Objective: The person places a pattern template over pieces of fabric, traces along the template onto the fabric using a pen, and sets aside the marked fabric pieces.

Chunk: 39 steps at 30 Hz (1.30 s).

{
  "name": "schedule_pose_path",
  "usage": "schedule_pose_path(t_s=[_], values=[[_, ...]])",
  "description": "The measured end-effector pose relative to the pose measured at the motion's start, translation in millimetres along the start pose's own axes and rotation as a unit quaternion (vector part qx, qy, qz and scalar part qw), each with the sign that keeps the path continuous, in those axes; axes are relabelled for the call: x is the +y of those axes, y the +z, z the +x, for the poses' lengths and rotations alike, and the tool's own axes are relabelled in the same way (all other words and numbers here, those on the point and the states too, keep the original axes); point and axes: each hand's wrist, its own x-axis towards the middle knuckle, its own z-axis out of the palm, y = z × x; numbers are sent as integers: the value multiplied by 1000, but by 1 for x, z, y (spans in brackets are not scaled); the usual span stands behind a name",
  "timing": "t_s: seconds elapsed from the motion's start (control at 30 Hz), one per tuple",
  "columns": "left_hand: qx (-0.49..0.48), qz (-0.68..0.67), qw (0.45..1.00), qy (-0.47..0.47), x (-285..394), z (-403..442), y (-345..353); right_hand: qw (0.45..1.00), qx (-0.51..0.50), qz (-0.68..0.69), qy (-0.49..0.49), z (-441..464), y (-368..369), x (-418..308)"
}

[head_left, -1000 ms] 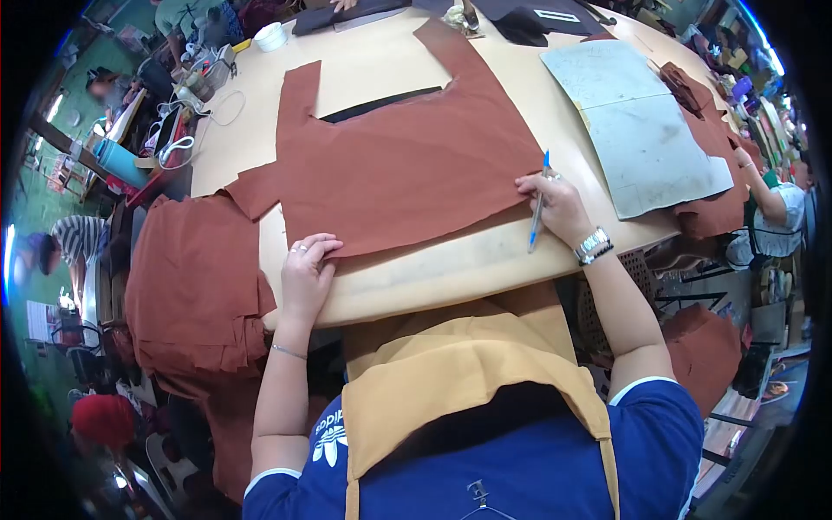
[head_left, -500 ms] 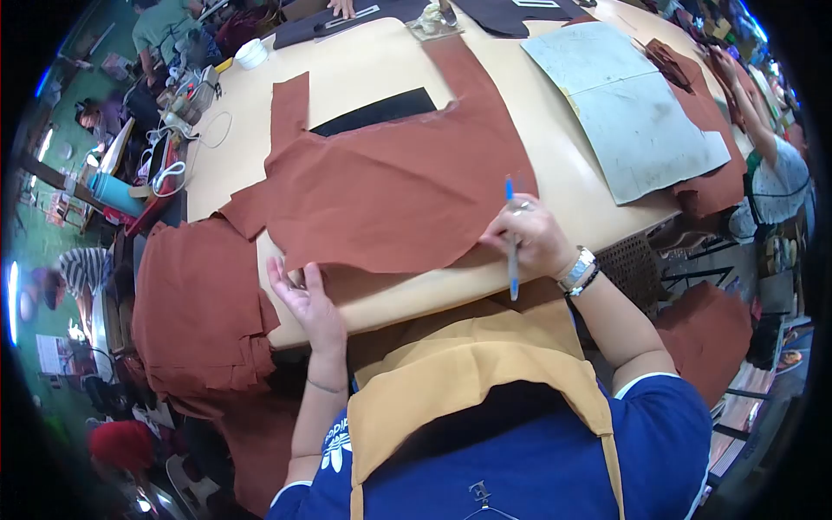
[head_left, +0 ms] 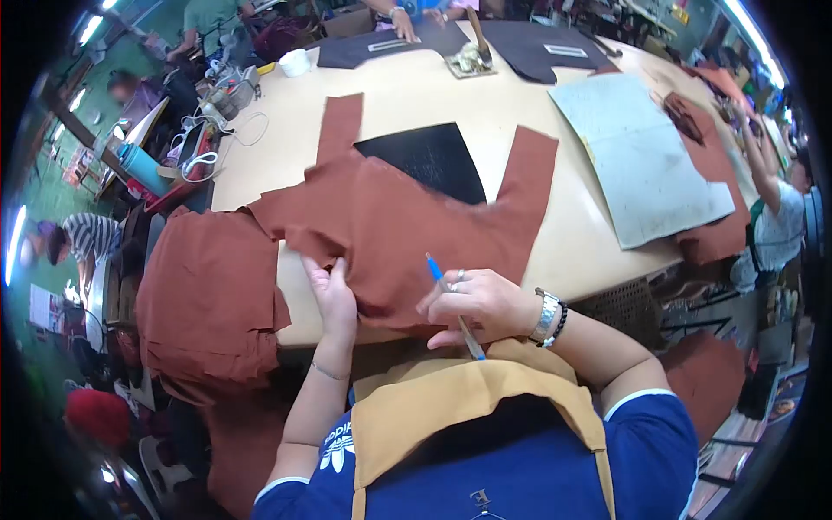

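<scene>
A reddish-brown cut piece of sheet material (head_left: pixel 425 230), leather or cloth, lies wrinkled on the table, with two strap-like arms pointing away from me. My left hand (head_left: pixel 334 290) pinches its near left edge between thumb and fingers, bunching it into folds. In my right hand (head_left: pixel 485 305) is a pen (head_left: pixel 468 336) with blue ends, held slantwise over the piece's near edge. Whether those fingers also touch the material, I cannot tell. Between the two arms, partly covered, a black sheet (head_left: pixel 433 160) rests on the table.
Reddish-brown pieces (head_left: pixel 208 277) are stacked at the left. A large pale grey-blue template (head_left: pixel 637 160) lies to the right on more brown material. Dark pieces (head_left: pixel 542 52), a small dish (head_left: pixel 470 62) and a white tape roll (head_left: pixel 295 62) stand farther back. Other people work around the table (head_left: pixel 416 95).
The brown piece has shifted toward me and crumpled, uncovering more of the black sheet. My left hand has closed on its edge. My right hand has moved left with the pen.
</scene>
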Motion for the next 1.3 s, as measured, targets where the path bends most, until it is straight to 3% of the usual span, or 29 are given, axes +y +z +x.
schedule_pose_path(t_s=[0.07,0.13,0.2,0.33,0.4,0.53,0.63,0.73,0.8,0.97,1.13,1.2,1.3], values=[[-139,188,971,55,13,-6,5,990,104,-50,-75,15,-9,0],[-285,372,862,192,37,-15,18,986,39,-151,-62,18,-19,-3],[-384,428,776,260,42,-25,22,971,-8,-233,-47,27,-30,-6],[-319,366,823,295,55,-29,35,955,-66,-286,39,18,-52,13],[-256,357,847,298,54,-24,31,949,-9,-313,35,17,-72,12],[-219,450,825,264,57,-11,15,936,112,-332,34,18,-121,0],[-191,418,853,248,67,1,7,919,258,-297,34,11,-149,-9],[-197,353,881,245,87,-4,26,944,203,-260,-10,28,-144,-35],[-221,299,902,218,94,-15,52,958,174,-228,25,46,-104,-43],[-233,343,863,290,103,-16,62,944,67,-305,108,34,-69,-18],[-219,444,828,261,88,-14,28,933,179,-295,102,21,-109,-18],[-213,447,838,229,83,-15,16,916,195,-323,135,16,-126,-28],[-183,405,869,218,100,-13,8,902,245,-342,98,7,-151,-40]])
